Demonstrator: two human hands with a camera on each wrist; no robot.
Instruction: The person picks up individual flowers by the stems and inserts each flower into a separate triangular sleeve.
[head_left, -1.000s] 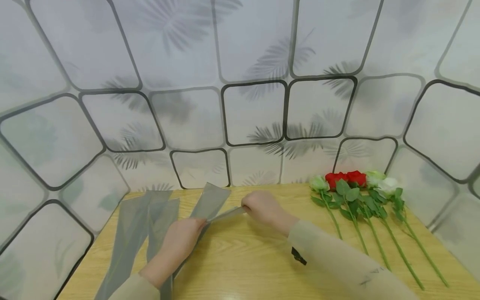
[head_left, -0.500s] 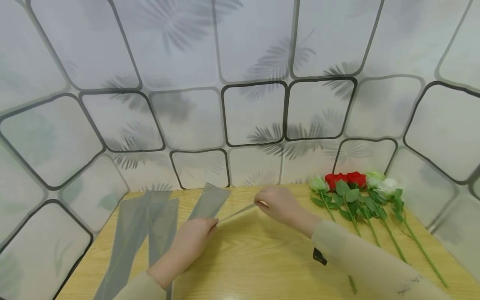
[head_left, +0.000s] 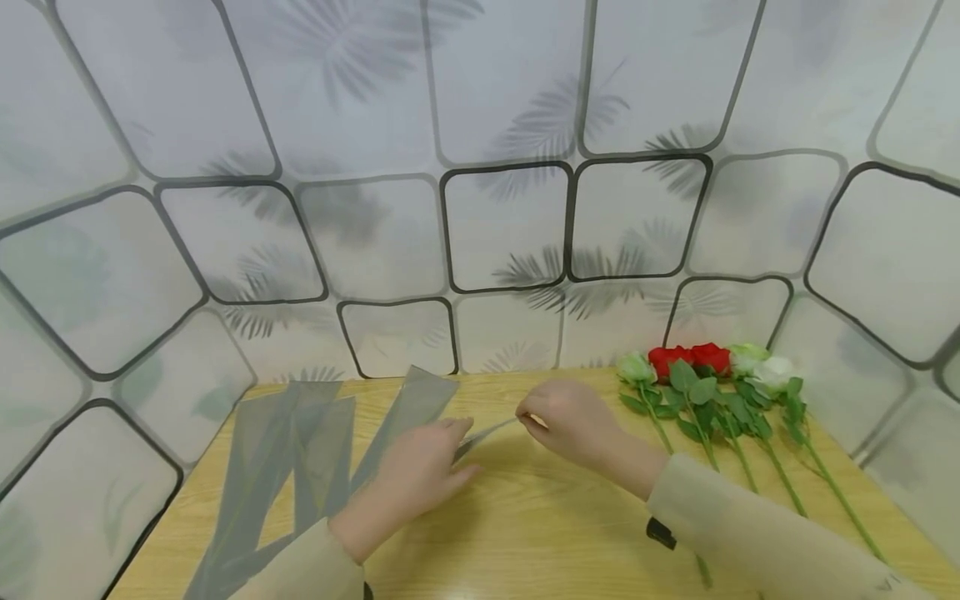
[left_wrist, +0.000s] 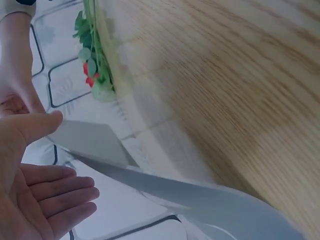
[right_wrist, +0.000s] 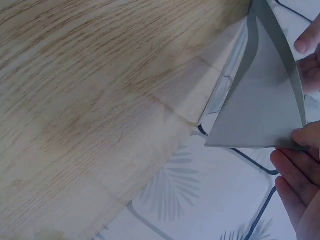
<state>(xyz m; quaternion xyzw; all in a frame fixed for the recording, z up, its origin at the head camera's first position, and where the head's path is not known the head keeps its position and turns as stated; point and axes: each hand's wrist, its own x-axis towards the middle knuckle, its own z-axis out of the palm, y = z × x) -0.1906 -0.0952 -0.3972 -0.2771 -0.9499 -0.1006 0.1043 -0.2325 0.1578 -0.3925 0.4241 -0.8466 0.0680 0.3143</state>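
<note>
My right hand (head_left: 570, 421) pinches one end corner of a grey, slightly see-through strip (right_wrist: 265, 95) of wrapping sheet between thumb and fingers. Raised above the table, the strip hangs in a loose curve. Close beside it, my left hand (head_left: 420, 467) is spread, with the thumb apart and the fingers extended. In the left wrist view that left hand (left_wrist: 55, 195) has nothing in its palm, and the strip passes just behind the thumb; whether they touch, I cannot tell. More grey strips (head_left: 258, 467) lie on the left of the table, partly covered by the left arm.
Artificial roses lie at the right of the wooden table (head_left: 525, 533): red heads (head_left: 690, 360), white ones (head_left: 776, 372) and pale green ones, with long green stems partly under the right forearm. A patterned wall covering (head_left: 510, 225) closes off the back and both sides.
My right hand has moved right, drawing the strip's end along. My left hand first pinched the strip; it has now let go, spread its fingers and shifted right.
</note>
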